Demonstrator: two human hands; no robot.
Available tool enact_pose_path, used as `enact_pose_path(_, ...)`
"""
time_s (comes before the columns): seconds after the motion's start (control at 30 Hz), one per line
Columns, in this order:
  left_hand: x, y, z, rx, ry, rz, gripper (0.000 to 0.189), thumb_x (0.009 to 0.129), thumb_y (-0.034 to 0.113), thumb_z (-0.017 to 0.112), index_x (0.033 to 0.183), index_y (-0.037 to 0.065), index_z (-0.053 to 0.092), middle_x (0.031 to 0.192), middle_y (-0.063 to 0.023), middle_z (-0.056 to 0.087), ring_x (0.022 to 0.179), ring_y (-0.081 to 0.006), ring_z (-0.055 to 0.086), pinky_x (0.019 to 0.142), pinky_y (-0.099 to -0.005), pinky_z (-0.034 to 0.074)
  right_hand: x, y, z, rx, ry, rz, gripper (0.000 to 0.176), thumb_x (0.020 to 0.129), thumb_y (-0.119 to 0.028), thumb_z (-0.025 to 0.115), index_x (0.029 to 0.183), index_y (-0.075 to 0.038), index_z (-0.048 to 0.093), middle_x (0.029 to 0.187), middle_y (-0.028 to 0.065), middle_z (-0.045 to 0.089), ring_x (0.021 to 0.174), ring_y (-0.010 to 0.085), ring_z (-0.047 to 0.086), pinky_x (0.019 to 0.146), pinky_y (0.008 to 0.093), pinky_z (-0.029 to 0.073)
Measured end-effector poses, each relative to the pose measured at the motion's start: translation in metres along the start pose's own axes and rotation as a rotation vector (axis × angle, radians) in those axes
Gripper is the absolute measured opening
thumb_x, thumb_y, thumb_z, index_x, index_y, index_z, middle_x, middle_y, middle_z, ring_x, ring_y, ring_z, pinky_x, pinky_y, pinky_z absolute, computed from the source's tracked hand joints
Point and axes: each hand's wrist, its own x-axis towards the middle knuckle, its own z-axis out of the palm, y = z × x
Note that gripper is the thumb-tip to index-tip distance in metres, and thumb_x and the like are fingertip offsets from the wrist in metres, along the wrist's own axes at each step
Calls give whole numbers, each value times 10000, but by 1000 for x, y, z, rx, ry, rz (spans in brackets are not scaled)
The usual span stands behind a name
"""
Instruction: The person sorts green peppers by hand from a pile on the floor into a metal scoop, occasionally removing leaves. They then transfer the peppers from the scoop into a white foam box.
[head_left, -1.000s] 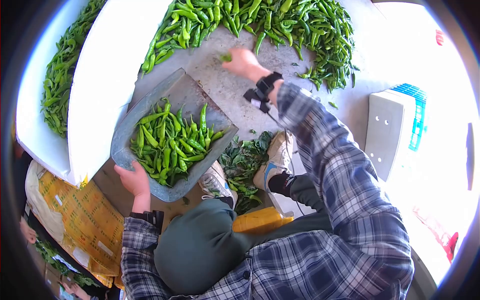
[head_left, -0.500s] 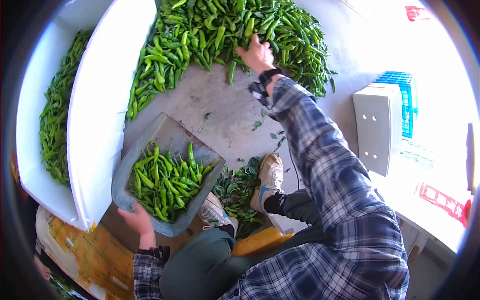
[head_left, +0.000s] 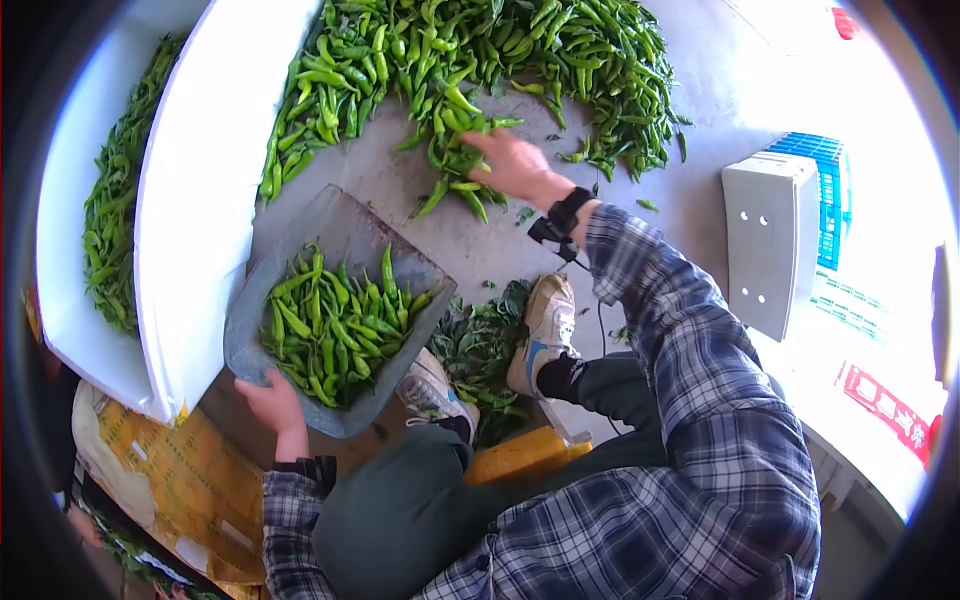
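Observation:
A grey scoop (head_left: 415,262) shaped like a dustpan lies tilted in front of me with several green chili peppers (head_left: 335,325) in it. My left hand (head_left: 275,400) grips its rounded rear rim, thumb on top. Beyond the scoop's mouth, my right hand (head_left: 515,168) is against a small cluster of peppers (head_left: 455,150) on the concrete floor. Its fingers are spread and partly hidden by the peppers, with none clearly grasped. The large pepper pile (head_left: 560,45) spreads behind this cluster.
A white foam box (head_left: 200,200) with more peppers stands at left, beside a yellow taped carton (head_left: 185,465). Plucked leaves (head_left: 480,345) lie by my shoes (head_left: 550,325). A grey stool-like object (head_left: 770,235) and a blue crate (head_left: 830,190) are at right. Another person's hand (head_left: 85,525) shows at lower left.
My right hand has come back from the pile toward the scoop, and a cluster of peppers has shifted with it. My left hand still holds the scoop's rim.

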Motion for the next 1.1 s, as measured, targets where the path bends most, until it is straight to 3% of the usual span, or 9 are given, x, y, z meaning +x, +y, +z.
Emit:
enact_pose_path(0.07,0,5,-2,19,-12,-14,468,785,174,529,1148,-67,358,971,-284,564,888,-419,557,751,-436,440,-4,25,3,32,169,131,509,742,-338,580,1218,-191,472,1007,166,556,940,321,562,779,408,466)
enact_pose_path(0.17,2,-2,0,30,-3,-5,470,783,178,528,1145,-66,356,960,-276,571,880,-413,560,754,-441,436,-13,50,9,-5,201,53,374,768,-306,543,1106,-146,549,918,162,574,874,326,581,747,413,473)
enact_pose_path(0.3,1,0,2,79,10,-11,480,785,197,531,1145,-65,353,959,-279,569,881,-416,557,762,-447,430,-27,16,18,-57,222,50,172,790,-210,495,894,-87,556,881,157,558,783,348,586,681,436,476)
enact_pose_path(0.47,0,-2,2,95,24,-6,481,788,209,531,1145,-60,353,964,-280,567,885,-418,554,765,-452,428,-5,-29,30,6,259,68,199,788,-197,504,940,-71,526,931,162,556,803,354,583,691,433,478)
enact_pose_path(0.67,3,-4,4,-3,8,16,468,790,212,528,1132,-58,356,967,-284,563,890,-421,551,767,-451,428,-17,-42,36,-163,-124,-41,225,775,-147,477,972,-51,526,943,166,586,876,324,596,722,419,480)
enact_pose_path(0.73,1,-5,4,31,24,23,473,790,215,528,1132,-60,354,969,-289,560,893,-422,549,769,-450,427,-17,-27,28,-162,-208,70,240,752,-153,494,959,-44,546,950,162,595,845,324,604,722,414,481)
enact_pose_path(0.93,3,-5,3,85,-3,8,509,789,221,531,1156,-74,339,979,-294,555,904,-420,548,775,-448,426,-14,-9,6,-316,-8,105,235,745,-139,522,961,-52,556,932,156,589,819,317,606,680,402,495)
enact_pose_path(1.0,3,-6,4,80,6,16,505,789,221,531,1153,-73,342,979,-293,556,904,-421,547,776,-448,425,-13,-22,16,-419,248,-22,187,743,-96,522,924,-68,559,893,127,576,787,297,608,651,382,505)
enact_pose_path(1.1,2,-9,3,83,18,21,495,789,219,531,1146,-71,349,976,-289,559,903,-420,548,775,-447,427,-21,-56,37,-207,-9,-322,147,729,-73,524,873,-63,553,926,124,539,815,281,597,645,360,507)
